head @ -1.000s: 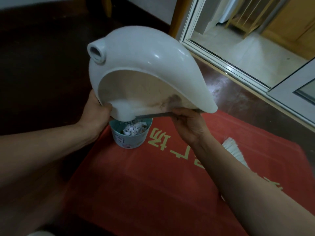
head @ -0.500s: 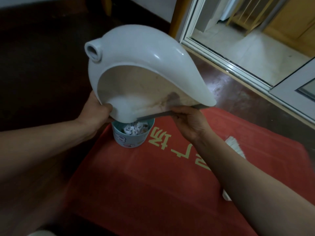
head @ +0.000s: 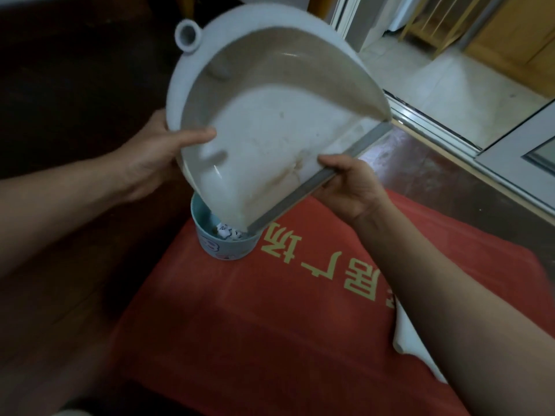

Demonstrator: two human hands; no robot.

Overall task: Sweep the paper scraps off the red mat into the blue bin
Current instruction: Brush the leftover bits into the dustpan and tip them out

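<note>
A white dustpan (head: 270, 124) is held tilted above the small blue bin (head: 225, 250), its lower corner over the bin's mouth. My left hand (head: 156, 157) grips the pan's rounded left rim, thumb inside. My right hand (head: 351, 187) grips the grey front lip. The pan's inside looks bare. Crumpled white paper scraps (head: 226, 231) lie in the bin, partly hidden by the pan. The bin stands at the far left corner of the red mat (head: 270, 340), which carries yellow characters.
A white brush (head: 405, 337) lies on the mat at the right, mostly hidden behind my right forearm. Dark wooden floor surrounds the mat. A white-framed sliding door track (head: 435, 124) runs along the far right, with pale tiles beyond.
The dustpan has turned so that its open inside faces me, and it tilts more steeply over the bin. My left thumb now hooks inside the rim.
</note>
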